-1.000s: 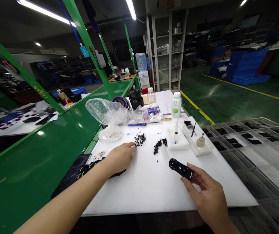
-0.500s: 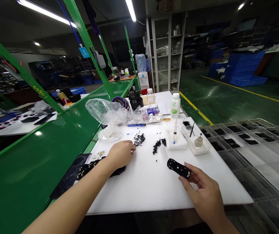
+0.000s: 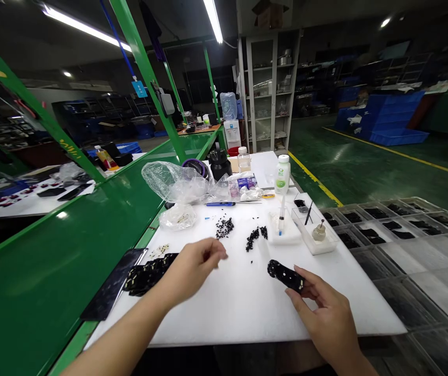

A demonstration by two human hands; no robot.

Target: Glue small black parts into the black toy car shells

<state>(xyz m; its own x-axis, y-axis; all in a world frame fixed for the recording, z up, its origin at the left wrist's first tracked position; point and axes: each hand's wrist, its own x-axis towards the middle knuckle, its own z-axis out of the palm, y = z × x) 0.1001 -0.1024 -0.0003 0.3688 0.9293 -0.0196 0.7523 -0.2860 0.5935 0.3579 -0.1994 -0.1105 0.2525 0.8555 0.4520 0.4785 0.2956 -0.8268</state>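
Note:
My right hand (image 3: 328, 308) grips the near end of a black elongated part (image 3: 285, 275) with rounded ends and pale dots, held above the white work surface. My left hand (image 3: 200, 263) hovers over the surface with thumb and fingertips drawn together; whatever is between them is too small or hidden to make out. Just beyond it lies a loose heap of tiny black pieces (image 3: 224, 227). A second heap of small black pieces (image 3: 253, 237) lies to its right. At the left, partly behind my left forearm, are several more dark parts with pale spots (image 3: 147, 275).
A syringe (image 3: 282, 222) stands on a white block near a clear tray (image 3: 328, 245) with a small jar. Behind are a white bottle (image 3: 282, 175), a plastic bag (image 3: 176, 183) and a blue knife (image 3: 220, 203). Compartment trays (image 3: 412, 261) flank the right; a green partition (image 3: 51, 266) the left.
My left hand has moved right and slightly toward me, away from the tiny black pieces, uncovering more of the dark parts at left. My right hand keeps the black part almost in place.

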